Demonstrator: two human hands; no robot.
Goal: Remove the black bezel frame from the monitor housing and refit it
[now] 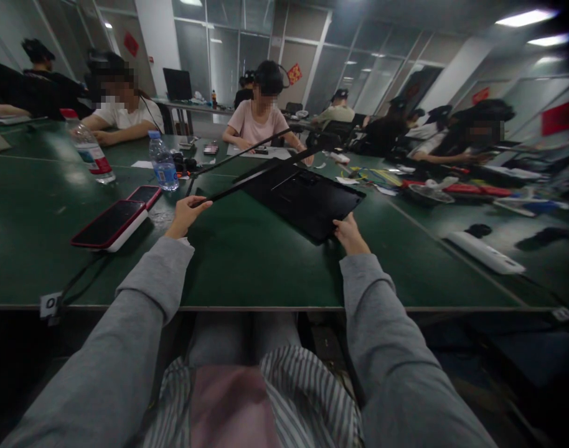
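My left hand (187, 214) pinches the near corner of a thin black frame (233, 188), like a screen bezel. The frame is raised and tilted, its long bars reaching away to the right. At the right, my right hand (350, 233) grips the near edge of a black rectangular panel (307, 205) that looks like a monitor's back cover. This panel lies slanted over the green table, partly behind the frame's lower bar. Whether the frame touches the panel at its far end I cannot tell.
Left of my hands are a phone (109, 223) on a white block, a small bottle (163, 162) and a larger bottle (91, 149). A white power strip (485, 252) and cables (373, 177) lie to the right on the green table (261, 274). A person (261, 118) sits opposite.
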